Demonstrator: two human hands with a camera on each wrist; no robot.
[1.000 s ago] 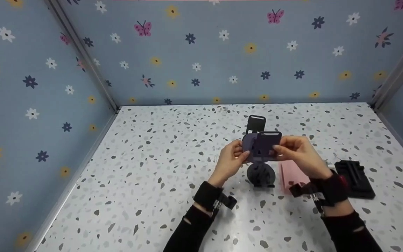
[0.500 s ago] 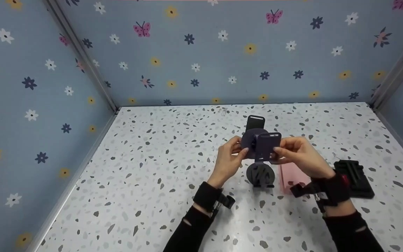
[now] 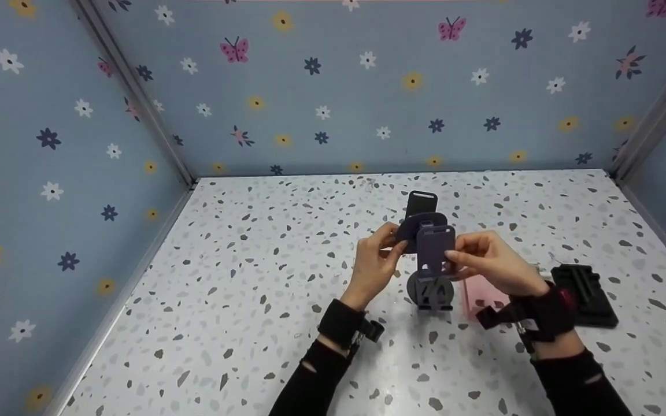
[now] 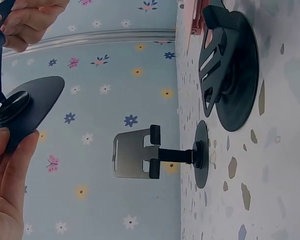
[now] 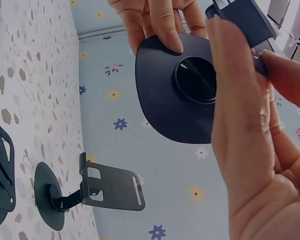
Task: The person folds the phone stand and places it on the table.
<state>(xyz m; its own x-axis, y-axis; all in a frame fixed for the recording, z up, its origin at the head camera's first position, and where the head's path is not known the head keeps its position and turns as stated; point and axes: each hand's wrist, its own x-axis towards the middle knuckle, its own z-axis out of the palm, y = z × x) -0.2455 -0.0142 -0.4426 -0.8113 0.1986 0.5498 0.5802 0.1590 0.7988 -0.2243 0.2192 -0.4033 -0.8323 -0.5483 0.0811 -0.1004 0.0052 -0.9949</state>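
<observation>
Held up over the table is a dark purple phone stand (image 3: 436, 248), with a rounded base and a slotted plate. My left hand (image 3: 374, 260) pinches the edge of its base (image 4: 37, 102) between thumb and fingers. My right hand (image 3: 492, 260) pinches the side of the plate, which faces the head camera. In the right wrist view the base (image 5: 162, 105) shows its round pivot disc, while the plate is partly hidden by my right fingers. A dark folded phone stand (image 3: 430, 296) lies below the held one, and an unfolded black phone stand (image 3: 421, 202) stands behind.
On the right lie a pink flat item (image 3: 480, 297), partly hidden by my right hand, and a black folded stand (image 3: 584, 294). The speckled white table (image 3: 240, 289) is bounded by blue flowered walls (image 3: 356, 104) at the back and sides.
My right hand has brought the plate down and to the left. The base has tilted, so it looks flatter from the head. Both hands keep their hold.
</observation>
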